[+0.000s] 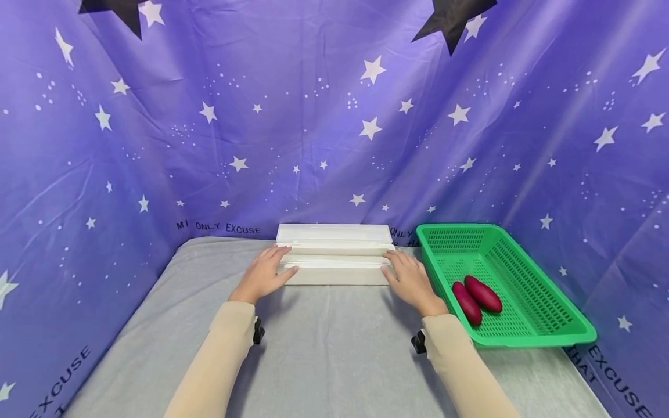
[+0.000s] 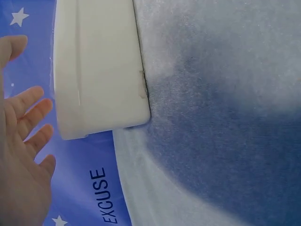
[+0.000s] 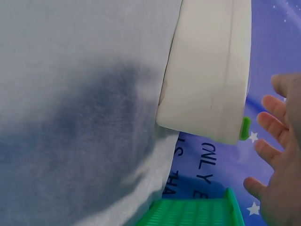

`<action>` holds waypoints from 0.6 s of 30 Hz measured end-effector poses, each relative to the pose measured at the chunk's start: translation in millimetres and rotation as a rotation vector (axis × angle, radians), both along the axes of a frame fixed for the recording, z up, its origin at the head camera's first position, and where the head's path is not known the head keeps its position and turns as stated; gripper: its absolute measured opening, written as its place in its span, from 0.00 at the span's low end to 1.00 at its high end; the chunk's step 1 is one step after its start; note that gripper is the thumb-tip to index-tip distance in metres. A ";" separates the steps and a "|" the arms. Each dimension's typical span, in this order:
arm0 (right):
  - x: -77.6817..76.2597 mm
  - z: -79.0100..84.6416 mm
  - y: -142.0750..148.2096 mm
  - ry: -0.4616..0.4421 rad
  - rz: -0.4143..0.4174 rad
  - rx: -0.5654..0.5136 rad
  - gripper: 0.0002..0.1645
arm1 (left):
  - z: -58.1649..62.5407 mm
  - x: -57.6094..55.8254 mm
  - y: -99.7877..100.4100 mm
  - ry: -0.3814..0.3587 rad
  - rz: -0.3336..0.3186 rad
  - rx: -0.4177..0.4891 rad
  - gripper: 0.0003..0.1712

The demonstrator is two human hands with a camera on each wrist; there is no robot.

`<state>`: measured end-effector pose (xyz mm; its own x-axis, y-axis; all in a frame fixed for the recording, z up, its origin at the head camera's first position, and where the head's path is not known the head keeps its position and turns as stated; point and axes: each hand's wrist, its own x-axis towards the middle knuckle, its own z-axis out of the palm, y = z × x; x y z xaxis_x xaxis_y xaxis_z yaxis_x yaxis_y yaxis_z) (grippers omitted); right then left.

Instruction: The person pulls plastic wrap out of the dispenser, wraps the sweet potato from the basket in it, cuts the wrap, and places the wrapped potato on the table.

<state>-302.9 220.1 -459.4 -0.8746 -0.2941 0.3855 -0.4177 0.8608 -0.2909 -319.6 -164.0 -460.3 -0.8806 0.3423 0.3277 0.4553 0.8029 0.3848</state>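
Observation:
A long white box (image 1: 337,276) with its lid (image 1: 334,233) raised at the back sits at the far side of the table; it looks like a cling film dispenser. Pale strips run along its inside. At its left end is my left hand (image 1: 265,273), fingers spread and fairly straight. My right hand (image 1: 410,278) is spread likewise at the right end. Whether the fingertips touch the box I cannot tell. In the left wrist view, the left hand (image 2: 28,150) shows beside the white box (image 2: 103,70). A small green tab (image 3: 245,128) sticks out near the right end.
To the right stands a green plastic basket (image 1: 538,255) holding two dark red, oblong tubers (image 1: 467,303). A grey cloth (image 1: 324,354) covers the table. Behind and at both sides hangs a purple curtain (image 1: 292,116) with stars.

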 end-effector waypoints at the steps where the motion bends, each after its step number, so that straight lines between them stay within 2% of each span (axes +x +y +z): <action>1: -1.7 0.4 0.3 0.000 -0.001 0.001 0.24 | 0.2 -0.6 -0.1 -0.005 0.001 0.005 0.37; 9: -15.2 0.0 4.5 -0.014 -0.010 0.034 0.19 | 1.4 -4.3 -2.9 -0.041 0.015 0.038 0.29; 18: -26.0 2.5 4.6 -0.029 -0.005 0.048 0.16 | 2.0 -11.6 -4.8 -0.051 0.013 0.020 0.24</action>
